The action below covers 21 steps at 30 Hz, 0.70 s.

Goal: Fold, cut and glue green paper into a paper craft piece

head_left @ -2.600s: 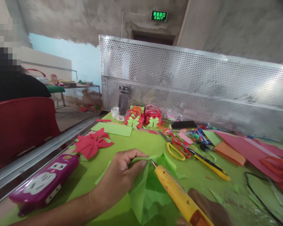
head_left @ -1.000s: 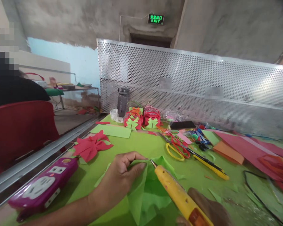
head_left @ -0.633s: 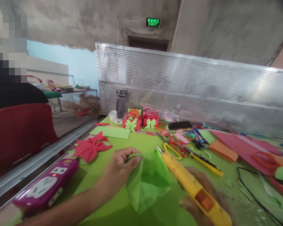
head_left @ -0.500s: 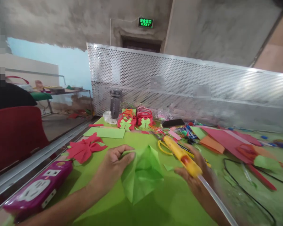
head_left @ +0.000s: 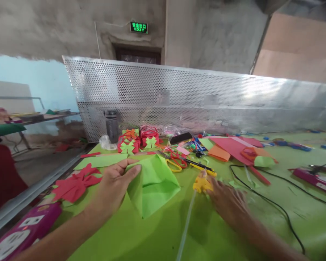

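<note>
Pinched between the thumb and fingers of my left hand (head_left: 122, 177) is a folded light green paper (head_left: 154, 186). It stands opened out like a pocket above the table. My right hand (head_left: 228, 197) is low over the green tabletop, its fingers at a yellow glue gun (head_left: 203, 183) with a long clear glue stick (head_left: 186, 226) coming out toward me. The gun's front end is hard to make out. Just beyond it lie a black and yellow craft knife (head_left: 199, 165) and two pairs of scissors, one yellow-handled (head_left: 174, 166) and one red-handled (head_left: 181, 162).
A red paper flower (head_left: 75, 183) and a purple power strip (head_left: 24, 232) lie at the left. Small red paper baskets (head_left: 129, 141) and a grey bottle (head_left: 112, 127) stand at the back. Coloured paper sheets (head_left: 230, 146) and a black cable (head_left: 268, 199) are at the right.
My right hand has turned the glue gun and lowered it toward the table. My left hand keeps its pinch on the green paper. The view has swung right.
</note>
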Tool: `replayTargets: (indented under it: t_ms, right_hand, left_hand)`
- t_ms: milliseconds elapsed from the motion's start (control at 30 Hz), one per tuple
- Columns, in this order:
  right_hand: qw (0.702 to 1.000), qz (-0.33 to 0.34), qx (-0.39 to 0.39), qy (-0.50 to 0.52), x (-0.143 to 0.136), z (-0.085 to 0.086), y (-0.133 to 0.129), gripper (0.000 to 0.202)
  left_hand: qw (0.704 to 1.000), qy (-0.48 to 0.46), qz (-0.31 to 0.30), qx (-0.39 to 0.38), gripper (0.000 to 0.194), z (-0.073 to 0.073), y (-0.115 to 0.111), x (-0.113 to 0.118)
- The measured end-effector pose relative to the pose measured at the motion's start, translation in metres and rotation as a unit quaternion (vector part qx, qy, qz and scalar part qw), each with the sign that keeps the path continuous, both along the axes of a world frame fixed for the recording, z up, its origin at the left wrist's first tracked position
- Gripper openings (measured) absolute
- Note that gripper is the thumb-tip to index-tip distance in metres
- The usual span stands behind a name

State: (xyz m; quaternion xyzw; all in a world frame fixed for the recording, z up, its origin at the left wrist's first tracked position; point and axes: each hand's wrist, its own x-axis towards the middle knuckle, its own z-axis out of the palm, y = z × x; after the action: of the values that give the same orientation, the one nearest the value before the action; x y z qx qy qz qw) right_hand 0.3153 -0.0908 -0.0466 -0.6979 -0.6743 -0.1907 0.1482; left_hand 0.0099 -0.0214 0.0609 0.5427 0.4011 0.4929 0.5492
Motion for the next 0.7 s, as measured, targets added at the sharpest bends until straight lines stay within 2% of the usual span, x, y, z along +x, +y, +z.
replayTargets:
  t_ms: [67,133,200,267,300,367,400,467,567,700]
  right_hand:
    - [0.999,0.013,0.02,-0.025,-0.001,-0.004,-0.003,0.024]
    - [0.998,0.022,0.039,-0.033,-0.007,0.007,-0.004,0.016]
    - [0.997,0.061,0.042,0.003,-0.018,0.033,-0.001,0.016]
    - [0.981,0.155,0.008,0.117,-0.032,0.068,0.008,0.018]
    - [0.956,0.213,-0.027,0.201,-0.039,0.086,0.014,0.019]
    - [0.871,0.333,-0.094,0.35,-0.051,0.114,0.029,0.019]
    - [0.827,0.388,-0.111,0.392,-0.057,0.125,0.038,0.022]
    - [0.761,0.461,-0.166,0.426,-0.067,0.137,0.054,0.024]
    - [0.709,0.51,-0.253,0.416,-0.078,0.141,0.072,0.023]
    - [0.678,0.542,-0.299,0.397,-0.086,0.138,0.083,0.017]
  left_hand:
    - [0.998,-0.015,-0.056,0.004,0.021,0.003,-0.003,0.007]
    - [0.997,-0.015,-0.08,0.005,0.018,0.004,-0.006,0.014]
    - [0.996,-0.008,-0.093,0.002,0.018,0.004,-0.009,0.019]
    - [0.994,-0.002,-0.107,-0.008,0.02,0.003,-0.009,0.021]
    - [0.994,-0.002,-0.11,-0.011,0.02,0.002,-0.009,0.022]
    - [0.994,-0.006,-0.107,-0.011,0.022,-0.002,-0.006,0.019]
    - [0.995,-0.006,-0.104,-0.009,0.022,-0.004,-0.004,0.017]
    - [0.995,0.002,-0.1,-0.003,0.021,-0.008,0.0,0.012]
    - [0.992,-0.005,-0.126,-0.008,0.019,-0.015,0.004,0.005]
    - [0.989,-0.008,-0.145,-0.016,0.018,-0.018,0.005,0.004]
